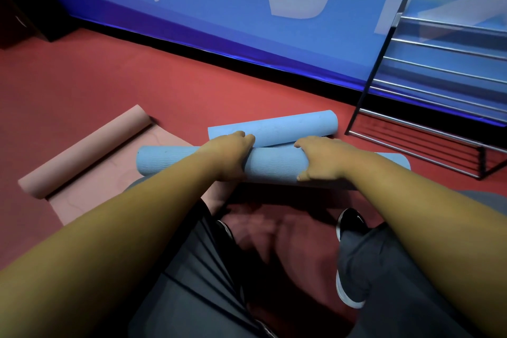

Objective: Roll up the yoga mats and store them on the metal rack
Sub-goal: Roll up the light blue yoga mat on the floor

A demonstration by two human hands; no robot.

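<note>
Gripping a rolled blue mat (274,167) on the red floor (82,85), left hand (233,158) and right hand (319,159) curled over it apart, a person risks it uncoiling if either hold slackens before the metal rack (378,63).

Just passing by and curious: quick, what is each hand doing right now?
The left hand grips the near blue mat roll.
The right hand grips the same roll, fingers curled over it.
</note>
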